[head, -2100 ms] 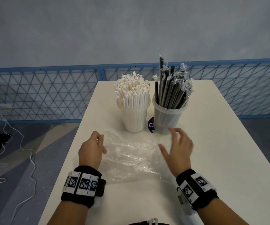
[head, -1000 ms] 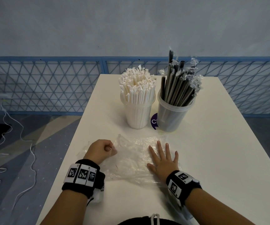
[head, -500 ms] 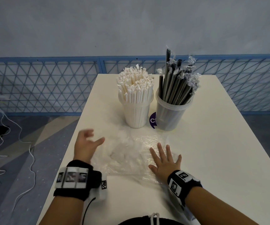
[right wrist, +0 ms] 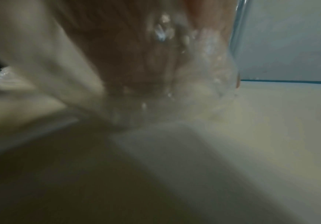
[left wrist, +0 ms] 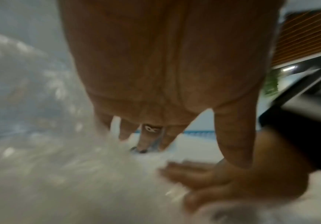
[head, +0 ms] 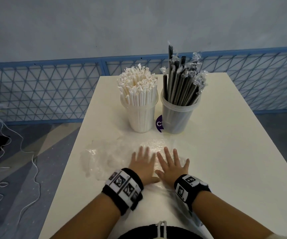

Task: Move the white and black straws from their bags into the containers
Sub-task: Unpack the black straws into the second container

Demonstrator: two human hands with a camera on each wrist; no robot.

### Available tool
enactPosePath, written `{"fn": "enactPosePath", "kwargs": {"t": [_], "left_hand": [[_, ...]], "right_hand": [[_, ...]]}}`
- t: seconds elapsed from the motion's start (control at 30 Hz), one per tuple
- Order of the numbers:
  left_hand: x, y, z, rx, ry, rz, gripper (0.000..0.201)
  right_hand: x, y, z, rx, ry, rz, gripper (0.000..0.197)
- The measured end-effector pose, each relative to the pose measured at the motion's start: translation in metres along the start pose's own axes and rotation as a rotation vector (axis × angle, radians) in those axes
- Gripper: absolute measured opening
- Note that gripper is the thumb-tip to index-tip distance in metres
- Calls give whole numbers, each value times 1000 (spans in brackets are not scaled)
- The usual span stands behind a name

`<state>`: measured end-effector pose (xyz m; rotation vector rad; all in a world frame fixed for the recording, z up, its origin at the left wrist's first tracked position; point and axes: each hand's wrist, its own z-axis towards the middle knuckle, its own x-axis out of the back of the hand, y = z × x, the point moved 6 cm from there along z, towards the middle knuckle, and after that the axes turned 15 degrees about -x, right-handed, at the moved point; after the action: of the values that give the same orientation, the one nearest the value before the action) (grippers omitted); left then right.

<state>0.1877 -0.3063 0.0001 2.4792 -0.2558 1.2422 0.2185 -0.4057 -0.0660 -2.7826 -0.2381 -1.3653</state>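
White straws fill the left clear container; black wrapped straws stand in the right clear container. In front of them lies a crumpled clear plastic bag, flat on the white table. My left hand and right hand lie side by side, palms down with straight fingers, pressing on the bag. The left wrist view shows my left hand over the blurred bag, with the right hand flat beside it. The right wrist view is blurred plastic.
A purple round label lies between the containers' bases. The table's left edge runs close to the bag. A blue mesh fence stands behind the table, and white cords trail on the floor at left.
My left hand let go of the bag's left edge, lifted, and came down flat next to the right hand. The right hand stayed pressed on the bag.
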Motion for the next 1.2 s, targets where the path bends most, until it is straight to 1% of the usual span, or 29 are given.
{"fn": "enactPosePath", "kwargs": {"t": [0.03, 0.07, 0.1, 0.17, 0.2, 0.27, 0.37, 0.5, 0.6, 0.63, 0.67, 0.7, 0.73, 0.77, 0.8, 0.83, 0.87, 0.9, 0.93, 0.97, 1.0, 1.03, 1.07, 1.13, 1.17, 1.2], "left_hand": [[-10, -23, 5, 80, -27, 28, 98], [-21, -44, 7, 131, -52, 23, 104], [-31, -60, 8, 148, -69, -9, 110], [-46, -80, 4, 111, -66, -86, 118], [-51, -86, 2, 84, -57, -98, 122], [-54, -94, -2, 47, -38, -87, 129], [-55, -101, -4, 51, -44, -75, 136], [-55, -110, -9, 89, -42, -83, 142], [-43, -107, -13, 135, -118, -21, 146], [-32, -102, -15, 155, -125, 6, 143], [-16, -95, -17, 168, -85, 4, 137], [5, -84, -20, 155, 16, -52, 128], [30, -71, -23, 123, 179, -185, 115], [57, -59, -26, 80, 363, -343, 102], [85, -48, -29, 20, 555, -469, 92], [112, -37, -33, -46, 725, -553, 87], [137, -25, -37, -106, 843, -608, 86], [158, -15, -35, -163, 897, -659, 88], [174, -6, -30, -202, 908, -718, 93], [188, -2, -19, -219, 886, -775, 96], [198, 0, -2, -230, 839, -803, 97], [206, -2, 15, -225, 789, -808, 99], [212, -3, 29, -212, 767, -789, 105], [215, -16, 58, -172, 786, -779, 127], [215, -22, 68, -145, 794, -777, 131], [216, -23, 71, -119, 807, -774, 128]], "right_hand": [[1, 2, 0, 14, 2, 13, 67], [0, 5, 0, 33, 2, 4, 71], [-1, 8, -1, 58, -1, -17, 80], [-4, 13, -5, 132, -18, -52, 106], [-6, 15, -7, 170, -26, -69, 115], [-11, 23, -12, 222, -37, -99, 125], [-16, 42, -14, 236, -54, -139, 132], [-19, 64, -14, 186, -65, -124, 134], [-17, 65, -18, 173, -56, -113, 135], [-14, 64, -20, 166, -56, -111, 135], [-8, 63, -22, 161, -42, -102, 135], [2, 62, -26, 162, -6, -81, 134], [18, 59, -33, 163, 55, -37, 135], [38, 59, -40, 147, 129, 57, 135], [62, 61, -48, 126, 213, 218, 131], [89, 66, -55, 117, 299, 430, 122], [114, 73, -62, 136, 389, 660, 104], [139, 79, -66, 177, 497, 851, 86], [160, 88, -67, 210, 602, 980, 75], [180, 96, -66, 220, 687, 1058, 73], [197, 104, -60, 209, 740, 1096, 78], [211, 112, -50, 184, 752, 1112, 86], [223, 119, -35, 152, 714, 1126, 96], [236, 129, -3, 87, 556, 1148, 118], [240, 133, 11, 82, 477, 1148, 127], [243, 133, 22, 103, 406, 1151, 130]]}}
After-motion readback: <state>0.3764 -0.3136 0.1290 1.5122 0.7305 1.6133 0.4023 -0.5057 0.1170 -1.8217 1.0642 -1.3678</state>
